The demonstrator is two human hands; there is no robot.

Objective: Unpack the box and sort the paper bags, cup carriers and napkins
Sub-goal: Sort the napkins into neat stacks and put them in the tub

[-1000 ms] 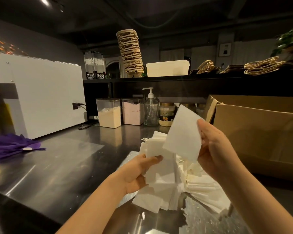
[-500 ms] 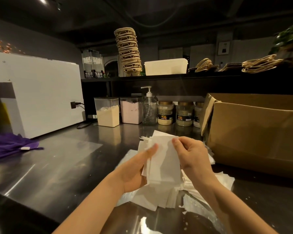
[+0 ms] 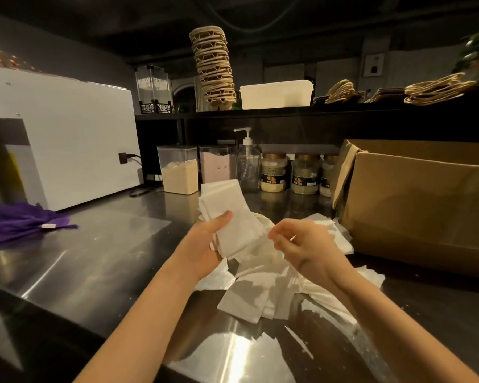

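Step in hand: napkin sorting. The left hand [image 3: 205, 244] grips a stack of white folded paper napkins [image 3: 227, 214], thumb across the front, fingers behind. The stack is held upright above the worktop and leans slightly toward 11 o'clock.

The right hand [image 3: 307, 247] is at 3 o'clock of the stack, just beside it. Its fingers are curled down over the loose heap of white napkins [image 3: 260, 294] spread on the brushed steel worktop [image 3: 94, 258]. Can't tell if it has pinched a sheet yet; fingertips are blurred.

The open brown cardboard box [image 3: 415, 214] sits at 3 o'clock of the heap, with napkins touching its near corner. The tall stack of brown pulp cup carriers [image 3: 213, 70] is on the shelf at 12 o'clock. The flat brown paper bags with twisted handles [image 3: 437, 88] are on the same shelf at 2 o'clock. Both look already sorted, so my read is that napkins are the last lot.

Next move, probably: pinch one loose sheet, square it and lay it on the held stack. The sheets are thin and limp, so it needs a light pinch to lift one and not several.

Versus earlier: a second ago the right hand held a single napkin up high. Half a second ago it was pressing that napkin onto the stack. Now it has dropped off to the heap, and the stack is raised a little.
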